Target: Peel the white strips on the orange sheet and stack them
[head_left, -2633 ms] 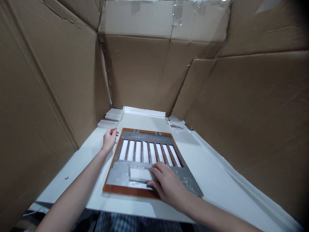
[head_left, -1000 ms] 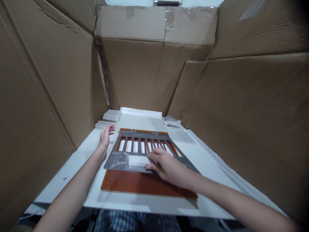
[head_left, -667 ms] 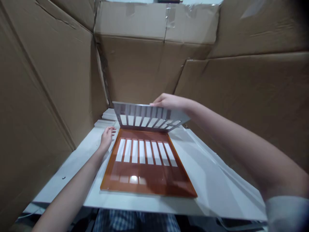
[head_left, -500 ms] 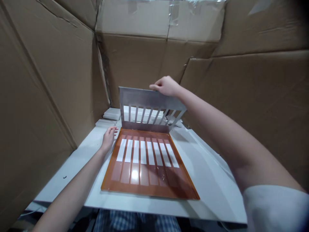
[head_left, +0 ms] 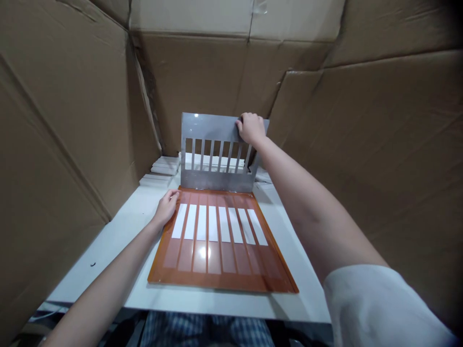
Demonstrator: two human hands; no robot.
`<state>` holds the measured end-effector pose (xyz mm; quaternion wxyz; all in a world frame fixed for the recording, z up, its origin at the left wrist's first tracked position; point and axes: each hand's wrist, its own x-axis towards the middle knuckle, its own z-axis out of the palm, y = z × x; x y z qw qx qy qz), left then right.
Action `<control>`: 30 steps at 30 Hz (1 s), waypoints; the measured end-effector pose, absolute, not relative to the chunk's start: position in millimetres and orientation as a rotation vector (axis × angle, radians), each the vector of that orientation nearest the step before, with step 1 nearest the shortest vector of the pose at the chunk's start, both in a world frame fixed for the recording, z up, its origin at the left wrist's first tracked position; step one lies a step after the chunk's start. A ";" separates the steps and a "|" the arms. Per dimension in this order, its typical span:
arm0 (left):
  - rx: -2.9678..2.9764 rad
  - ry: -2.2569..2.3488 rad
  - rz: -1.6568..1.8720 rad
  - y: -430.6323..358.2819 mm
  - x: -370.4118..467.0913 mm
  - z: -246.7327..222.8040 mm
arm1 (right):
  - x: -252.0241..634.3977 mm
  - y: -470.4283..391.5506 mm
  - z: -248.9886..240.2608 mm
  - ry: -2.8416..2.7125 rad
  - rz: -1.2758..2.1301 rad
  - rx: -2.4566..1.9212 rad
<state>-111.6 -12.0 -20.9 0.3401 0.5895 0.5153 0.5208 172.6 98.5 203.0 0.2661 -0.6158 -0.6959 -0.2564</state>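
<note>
A slotted grey metal plate (head_left: pixel 213 127) stands nearly upright along the far edge of an orange board (head_left: pixel 224 284). My right hand (head_left: pixel 252 128) is closed over the plate's top edge, near its right end. Several white strips (head_left: pixel 212 224) lie side by side in a row across the middle of the board, within pale recessed bands. At the board's far left corner, my left hand (head_left: pixel 167 206) has its fingers curled against the edge, pinching it.
Stacks of white pieces (head_left: pixel 164 166) sit at the back left of the white table (head_left: pixel 119 241), and more lie behind the plate. Cardboard walls (head_left: pixel 202 72) enclose the back and both sides. A small dark curl (head_left: pixel 93 264) lies on the table at left.
The metal plate has swung up from a tilt toward me to nearly upright, my right hand going with it. My left hand has moved in from beside the board onto its corner.
</note>
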 end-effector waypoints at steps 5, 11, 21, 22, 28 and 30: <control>1.560 1.351 1.313 -9.4 -110.4 -26.1 | 179.2 76.5 185.2 -2.065 -0.474 -1.731; 1.543 1.327 1.312 -4.8 -107.5 -32.9 | 215.3 -35.1 86.0 -2.013 -0.196 -2.083; 1.472 1.327 1.326 -18.1 -103.2 -22.4 | 255.9 -106.7 6.3 -2.007 0.126 -2.227; 1.476 1.338 1.325 -19.2 -102.6 -21.6 | 255.4 -104.5 5.6 -2.013 0.140 -2.217; 1.493 1.354 1.276 -22.3 -94.9 -25.1 | 259.2 -93.5 -0.8 -2.026 0.146 -2.196; 1.507 1.350 1.272 -23.1 -93.0 -25.4 | 261.1 -92.3 -1.9 -2.033 0.141 -2.191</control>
